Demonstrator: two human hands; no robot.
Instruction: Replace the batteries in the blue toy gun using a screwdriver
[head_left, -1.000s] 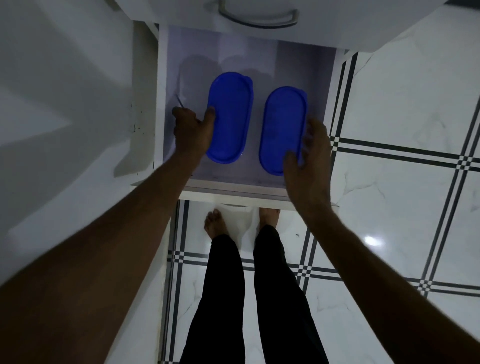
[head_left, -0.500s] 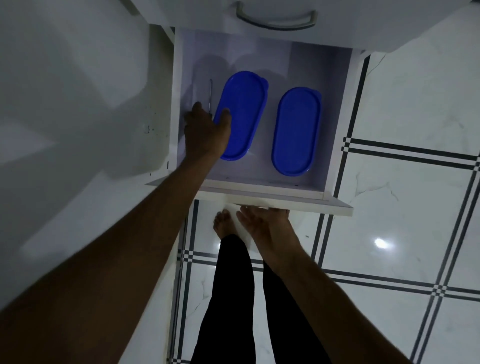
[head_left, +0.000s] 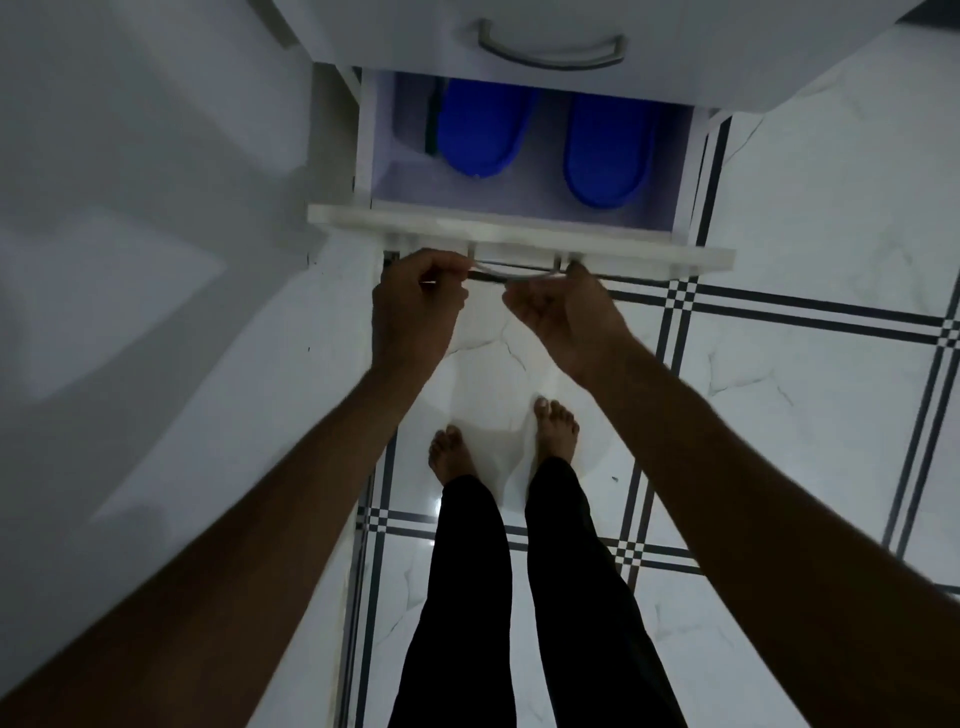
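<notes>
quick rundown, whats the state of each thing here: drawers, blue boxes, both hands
lower drawer: partly open
upper drawer: shut as far as can be seen
two blue boxes: lids on, lying in the lower drawer
left hand: curled at the drawer handle
right hand: curled at the same handle

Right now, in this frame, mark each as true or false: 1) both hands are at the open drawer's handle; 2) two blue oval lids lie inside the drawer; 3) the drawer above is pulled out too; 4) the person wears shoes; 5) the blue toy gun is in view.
1) True: the left hand and right hand both curl round the open drawer's handle.
2) True: one blue lid on the left, the other blue lid on the right.
3) False: the upper drawer is shut; only the lower drawer is out.
4) False: the feet are bare.
5) False: no toy gun shows.
</notes>
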